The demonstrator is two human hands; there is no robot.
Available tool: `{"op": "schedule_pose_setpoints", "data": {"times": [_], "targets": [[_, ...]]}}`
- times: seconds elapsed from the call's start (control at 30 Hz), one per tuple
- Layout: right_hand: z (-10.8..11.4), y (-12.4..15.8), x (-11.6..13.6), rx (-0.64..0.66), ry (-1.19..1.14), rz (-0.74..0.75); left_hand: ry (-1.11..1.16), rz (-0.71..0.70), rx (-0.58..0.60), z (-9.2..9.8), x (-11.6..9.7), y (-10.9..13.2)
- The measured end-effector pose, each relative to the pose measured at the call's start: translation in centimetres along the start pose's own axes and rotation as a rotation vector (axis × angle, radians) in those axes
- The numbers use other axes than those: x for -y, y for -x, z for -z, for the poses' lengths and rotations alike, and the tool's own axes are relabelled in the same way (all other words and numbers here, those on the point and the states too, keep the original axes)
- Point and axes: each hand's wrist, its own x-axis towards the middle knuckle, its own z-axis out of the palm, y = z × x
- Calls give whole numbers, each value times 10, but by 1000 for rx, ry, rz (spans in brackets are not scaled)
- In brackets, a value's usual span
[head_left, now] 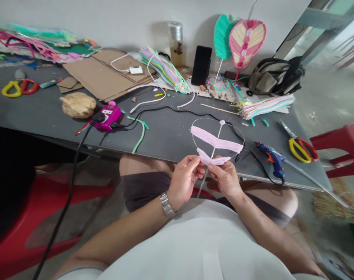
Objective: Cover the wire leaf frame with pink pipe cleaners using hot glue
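Observation:
Between my hands is a fan frame (217, 141), a thin wire loop with a central stem. Two bands of pink pipe cleaners cross it in V shapes, and a small pink knob tops the stem. With thumb and fingers my left hand (185, 175) pinches the left end of the lower pink band. My right hand (226, 179) is closed on the same band near the stem and its right side. The stem runs down between my hands toward my lap. A blue glue gun (272, 160) lies on the table to the right of my right hand.
Scissors (303, 149) lie near the table's right edge. A purple power strip (108, 116), with a cable hanging off the front edge, is at left. Pipe cleaner bundles (166, 70), cardboard (106, 76), a phone (201, 65), a bottle (176, 44) and finished fans (247, 42) stand behind.

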Motion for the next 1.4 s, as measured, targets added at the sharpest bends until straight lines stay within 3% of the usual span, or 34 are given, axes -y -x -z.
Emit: {"op": "schedule_pose_setpoints", "data": {"times": [0.17,0.37,0.77,0.97,1.23,1.4], "targets": [[-6,2,4,-77,65,48,-182,-250,-82,-3,3,1],[-9,7,7,-102,171,99,-247,-323,-117,-7,0,0],[-10,10,8,-115,196,134,-234,-297,-144,-5,5,-5],[-10,11,0,-127,152,81,-203,-299,-150,-6,5,-6],[-9,9,0,-134,235,163,-171,-220,-158,-6,5,-6],[-6,9,-1,-112,181,97,-156,-181,-148,-6,4,-6]]}}
